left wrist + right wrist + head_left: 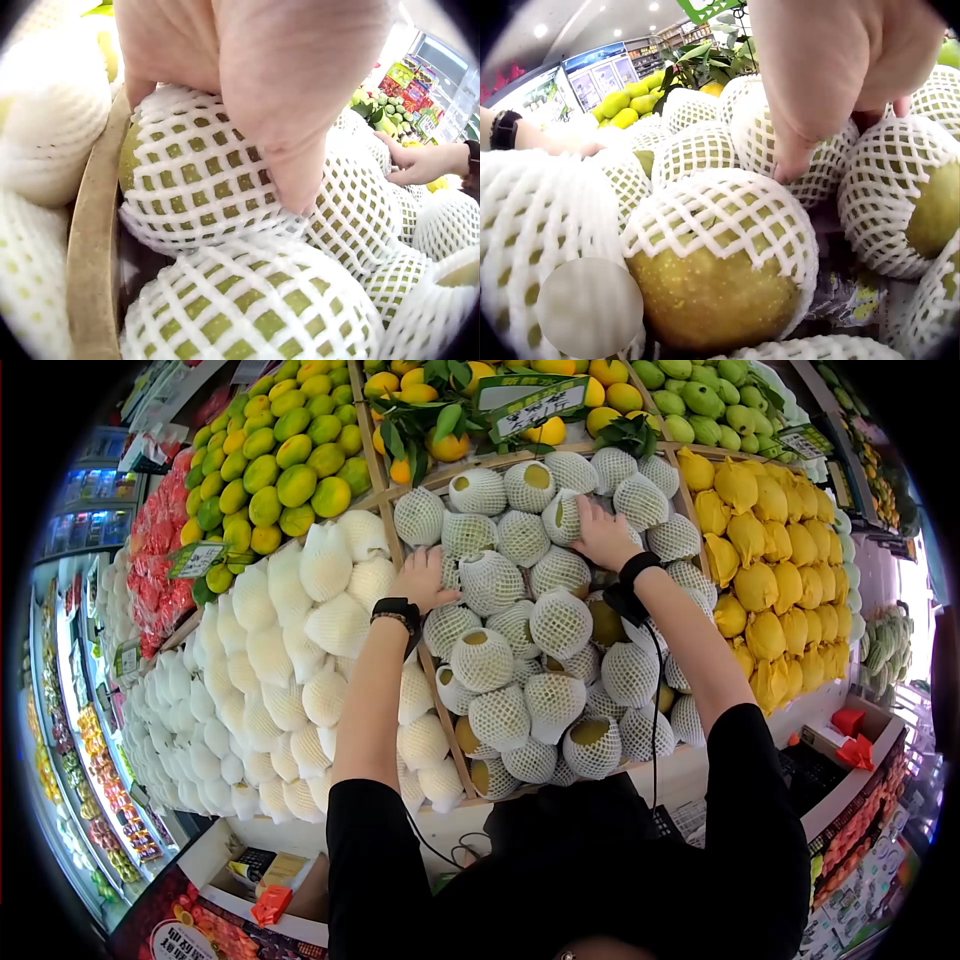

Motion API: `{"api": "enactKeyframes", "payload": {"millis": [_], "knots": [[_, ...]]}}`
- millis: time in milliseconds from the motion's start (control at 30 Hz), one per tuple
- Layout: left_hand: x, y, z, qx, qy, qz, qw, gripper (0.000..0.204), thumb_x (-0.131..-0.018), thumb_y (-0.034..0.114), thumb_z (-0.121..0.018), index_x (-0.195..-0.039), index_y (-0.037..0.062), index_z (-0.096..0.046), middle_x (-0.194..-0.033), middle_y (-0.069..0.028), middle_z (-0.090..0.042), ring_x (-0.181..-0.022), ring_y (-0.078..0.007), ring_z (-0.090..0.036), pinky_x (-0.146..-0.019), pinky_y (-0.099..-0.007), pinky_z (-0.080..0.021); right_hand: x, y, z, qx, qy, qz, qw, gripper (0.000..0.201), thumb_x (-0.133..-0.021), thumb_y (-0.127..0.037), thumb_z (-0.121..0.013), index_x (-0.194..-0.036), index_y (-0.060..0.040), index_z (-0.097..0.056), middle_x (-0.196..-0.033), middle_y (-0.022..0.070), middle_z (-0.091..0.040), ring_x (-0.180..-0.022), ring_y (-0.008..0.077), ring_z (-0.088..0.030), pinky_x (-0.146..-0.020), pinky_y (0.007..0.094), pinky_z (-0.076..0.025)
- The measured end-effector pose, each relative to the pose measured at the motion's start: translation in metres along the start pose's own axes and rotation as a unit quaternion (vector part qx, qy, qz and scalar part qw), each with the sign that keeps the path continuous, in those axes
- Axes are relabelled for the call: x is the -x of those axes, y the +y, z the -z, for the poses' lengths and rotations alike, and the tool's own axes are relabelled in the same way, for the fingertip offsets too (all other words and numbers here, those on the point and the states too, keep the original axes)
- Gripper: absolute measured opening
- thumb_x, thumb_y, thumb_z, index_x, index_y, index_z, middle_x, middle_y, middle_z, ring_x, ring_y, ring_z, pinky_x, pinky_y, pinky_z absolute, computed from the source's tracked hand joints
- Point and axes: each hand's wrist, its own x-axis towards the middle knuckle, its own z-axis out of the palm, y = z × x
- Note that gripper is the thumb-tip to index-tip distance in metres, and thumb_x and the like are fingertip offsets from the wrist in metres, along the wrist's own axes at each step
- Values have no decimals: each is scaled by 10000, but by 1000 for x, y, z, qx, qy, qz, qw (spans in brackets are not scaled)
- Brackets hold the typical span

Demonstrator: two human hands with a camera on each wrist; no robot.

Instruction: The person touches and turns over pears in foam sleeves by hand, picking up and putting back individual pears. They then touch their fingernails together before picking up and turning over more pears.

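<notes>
Green fruits in white foam nets fill the middle bin. In the left wrist view, the left hand grips a netted fruit beside the wooden divider, thumb on one side and fingers on the other. Farther back and to the right, the right hand reaches over another netted fruit, its thumb pressed to the net and its fingers curled down the far side, partly hidden. Below that hand lies a fruit with its lower half bare.
White-netted fruits fill the bins on the left, and yellow-wrapped fruits stand on the right. Green-yellow fruits, leafy oranges and a price sign are at the back. A black cable hangs from the right wrist over the fruits.
</notes>
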Motion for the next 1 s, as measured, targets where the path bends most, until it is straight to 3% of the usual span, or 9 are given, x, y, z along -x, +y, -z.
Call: {"api": "enactKeyframes", "payload": {"millis": [167, 200, 300, 333, 467, 600, 767, 900, 1000], "knots": [[-3, -4, -4, -15, -3, 4, 1000, 918, -714, 486, -711, -1345, -27, -285, -1332, -260, -350, -1242, -412, -354, -1038, -450, -324, 4, -1, 9, -26, -17, -12, 999, 793, -768, -233, -662, -1381, -40, -197, -1150, 202, -519, -1016, 340, -548, -899, 496, -331], [-4, -7, -8, -20, 6, -2, 1000, 919, -714, 489, -711, -1345, -24, -285, -1325, -260, -357, -1241, -411, -354, -1035, -448, -326, 7, -4, 24, -30, -83, -19, 996, 796, -789, -199, -607, -1414, -41, -141, -1253, 235, -452, -1134, 359, -485, -959, 503, -293], [-6, -4, -3, -28, -12, 10, 999, 938, -702, 503, -715, -1347, -24, -284, -1316, -251, -371, -1241, -405, -358, -1034, -443, -328, 15, 0, 32, -57, -131, -4, 990, 848, -811, -221, -577, -1449, -59, -42, -1375, 262, -328, -1275, 372, -348, -1014, 508, -241], [-8, -4, 0, -23, -30, 14, 999, 954, -693, 526, -712, -1350, -16, -283, -1309, -239, -382, -1240, -387, -370, -1022, -440, -343, 18, 1, 43, -61, -205, -12, 977, 845, -836, -257, -545, -1461, -68, -9, -1455, 267, -195, -1363, 376, -189, -1069, 493, -199], [-12, -1, 5, -61, -63, 39, 995, 973, -693, 564, -698, -1366, 5, -271, -1316, -226, -386, -1236, -358, -392, -1002, -434, -373, 56, 9, 45, -156, -217, -7, 964, 775, -860, -332, -520, -1456, -66, -101, -1475, 272, -138, -1380, 410, -96, -1114, 447, -171], [-12, 12, 11, -81, -75, 70, 991, 974, -691, 548, -708, -1365, 5, -261, -1322, -222, -380, -1247, -365, -377, -1009, -440, -368, 130, 3, 67, -190, 4, -7, 982, 615, -836, -247, -566, -1377, -63, -340, -1392, 276, -326, -1315, 476, -231, -1089, 485, -205], [-10, 7, -15, -78, 32, 44, 995, 928, -675, 434, -768, -1329, -11, -283, -1309, -255, -359, -1277, -412, -309, -1035, -448, -331, 235, -10, 57, -246, 191, -83, 947, 601, -812, -138, -606, -1357, -58, -362, -1383, 281, -333, -1314, 477, -231, -1082, 478, -227], [2, 5, -29, -20, 123, 30, 992, 923, -681, 392, -768, -1338, -13, -262, -1326, -273, -327, -1293, -425, -269, -1072, -458, -261, 306, -29, 45, -332, 199, -155, 909, 648, -821, -114, -599, -1389, -36, -298, -1444, 265, -237, -1349, 440, -190, -1095, 453, -203], [12, 14, -24, 34, 114, 64, 991, 908, -731, 353, -713, -1385, -14, -202, -1409, -318, -197, -1325, -440, -193, -1095, -455, -199, 340, -40, 28, -328, 214, -182, 902, 681, -829, -128, -596, -1412, -36, -256, -1464, 257, -193, -1359, 422, -181, -1098, 445, -195]]}}
